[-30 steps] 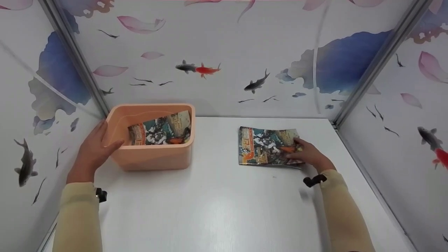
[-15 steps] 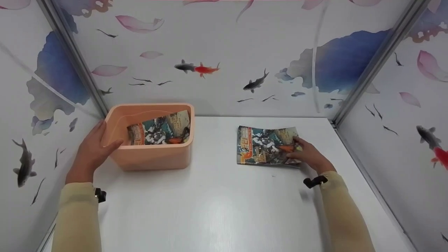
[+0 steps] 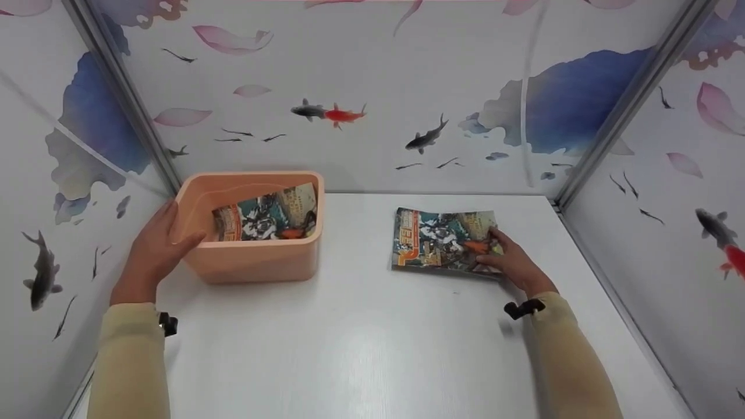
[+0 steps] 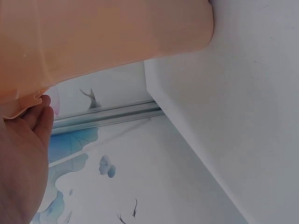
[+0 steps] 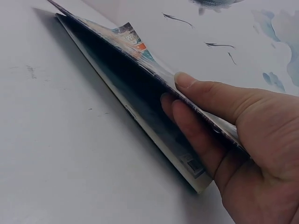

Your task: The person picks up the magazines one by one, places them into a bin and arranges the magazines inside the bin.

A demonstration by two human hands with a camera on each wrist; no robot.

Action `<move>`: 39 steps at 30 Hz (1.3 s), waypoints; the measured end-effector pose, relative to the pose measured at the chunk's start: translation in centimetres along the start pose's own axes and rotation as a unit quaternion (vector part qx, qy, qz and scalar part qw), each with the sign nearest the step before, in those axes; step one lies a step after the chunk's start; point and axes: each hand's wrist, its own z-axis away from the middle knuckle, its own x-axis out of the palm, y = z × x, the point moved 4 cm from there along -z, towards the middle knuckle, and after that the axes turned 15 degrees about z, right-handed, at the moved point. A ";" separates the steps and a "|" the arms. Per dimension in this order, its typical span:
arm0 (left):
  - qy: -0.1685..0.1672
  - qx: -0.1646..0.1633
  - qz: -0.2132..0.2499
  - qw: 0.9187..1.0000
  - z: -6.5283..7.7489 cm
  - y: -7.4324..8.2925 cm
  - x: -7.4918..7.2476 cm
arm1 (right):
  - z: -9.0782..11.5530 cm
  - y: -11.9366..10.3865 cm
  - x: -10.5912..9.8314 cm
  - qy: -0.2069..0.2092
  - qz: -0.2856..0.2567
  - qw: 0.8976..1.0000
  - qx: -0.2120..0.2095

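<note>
My left hand (image 3: pixel 150 250) grips the left rim of an orange plastic storage bin (image 3: pixel 256 265), with the thumb over the front corner. In the left wrist view, its fingertips (image 4: pixel 43 112) curl under the bin's lip. Inside the bin leans a magazine (image 3: pixel 265 218) with a colourful cover. Further right, my right hand (image 3: pixel 518 262) pinches the right edge of a like magazine (image 3: pixel 439 238), thumb on top and fingers beneath. The right wrist view shows a dark layer with pale page edges (image 5: pixel 159 144) under it on the table; I cannot tell whether that is a separate magazine.
The white table (image 3: pixel 361 337) carries the bin at its back left. Printed panels with fish and petals enclose it at the back (image 3: pixel 372 70) and both sides, joined by metal corner posts (image 3: pixel 125 93). A black wrist camera (image 3: pixel 524 304) sits at the right cuff.
The pinched magazine has shifted slightly left, and its near left corner has risen a little. My left hand and the bin have stayed in place.
</note>
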 end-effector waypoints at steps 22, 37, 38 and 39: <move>0.001 -0.005 -0.001 1.000 0.1 0.2 0.0 | 0.0 -1.3 0.8 0.042 -0.089 0.994 0.049; 0.004 0.009 -0.005 1.000 -0.2 -0.1 0.0 | 0.1 -3.3 1.1 0.064 -0.063 0.995 0.031; 0.004 0.007 -0.003 1.000 -0.2 -0.1 0.0 | 0.2 -3.7 1.0 0.065 -0.063 0.995 0.030; 0.004 0.005 -0.002 1.000 -0.2 -0.1 0.0 | 0.4 -4.1 1.0 0.064 -0.062 0.996 0.029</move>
